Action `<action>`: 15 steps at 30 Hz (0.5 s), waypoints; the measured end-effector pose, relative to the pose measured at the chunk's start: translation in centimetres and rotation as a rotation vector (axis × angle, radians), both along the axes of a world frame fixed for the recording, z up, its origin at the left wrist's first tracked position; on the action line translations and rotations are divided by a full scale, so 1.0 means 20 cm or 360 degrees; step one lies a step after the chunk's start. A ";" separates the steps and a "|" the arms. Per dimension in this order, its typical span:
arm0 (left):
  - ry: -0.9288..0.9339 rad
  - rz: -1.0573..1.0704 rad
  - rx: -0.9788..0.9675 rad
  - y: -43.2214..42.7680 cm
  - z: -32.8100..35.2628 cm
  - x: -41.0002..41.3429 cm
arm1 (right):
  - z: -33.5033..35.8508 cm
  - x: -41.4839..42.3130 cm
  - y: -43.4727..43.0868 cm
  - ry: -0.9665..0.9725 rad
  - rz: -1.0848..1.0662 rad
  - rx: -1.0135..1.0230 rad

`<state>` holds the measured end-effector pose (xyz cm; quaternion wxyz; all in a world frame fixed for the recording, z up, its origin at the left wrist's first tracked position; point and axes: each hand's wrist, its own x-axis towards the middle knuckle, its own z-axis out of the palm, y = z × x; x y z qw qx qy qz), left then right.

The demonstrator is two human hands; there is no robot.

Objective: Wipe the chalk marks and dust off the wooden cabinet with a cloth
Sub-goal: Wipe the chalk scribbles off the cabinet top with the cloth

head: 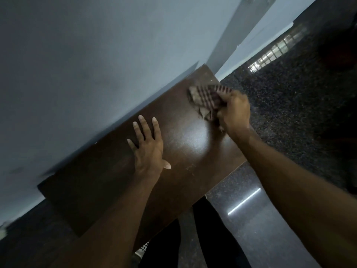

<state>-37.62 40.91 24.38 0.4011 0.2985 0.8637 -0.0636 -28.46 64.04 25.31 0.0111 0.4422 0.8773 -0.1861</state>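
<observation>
I look down from the head camera at the dark brown top of a wooden cabinet [108, 182], which runs diagonally across the view with its long back edge against a pale grey-blue wall [87, 64]. My left hand [147, 146] lies flat and palm down near the middle of the cabinet top, fingers spread apart and pointing toward the wall, holding nothing. My right hand [234, 111] is closed tight around a bunched checked cloth [205, 98], brown with dark stripes, and presses it onto the far right end of the cabinet top, close to the corner. The cloth and that hand are blurred. A soft patch of light shines on the wood between the two hands, and a few faint pale scuffs show near the front edge; I cannot tell whether they are chalk. Both forearms reach in from the bottom of the frame. Beyond the right end of the cabinet lies a dark speckled polished floor [289, 113] with bright reflections, and dark trouser legs [210, 238] show below the front edge.
</observation>
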 end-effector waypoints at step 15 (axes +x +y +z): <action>-0.0047 0.0051 -0.0127 0.03 0.03 -0.01 | 0.01 -0.04 -0.10 -0.0112 0.1293 -0.0153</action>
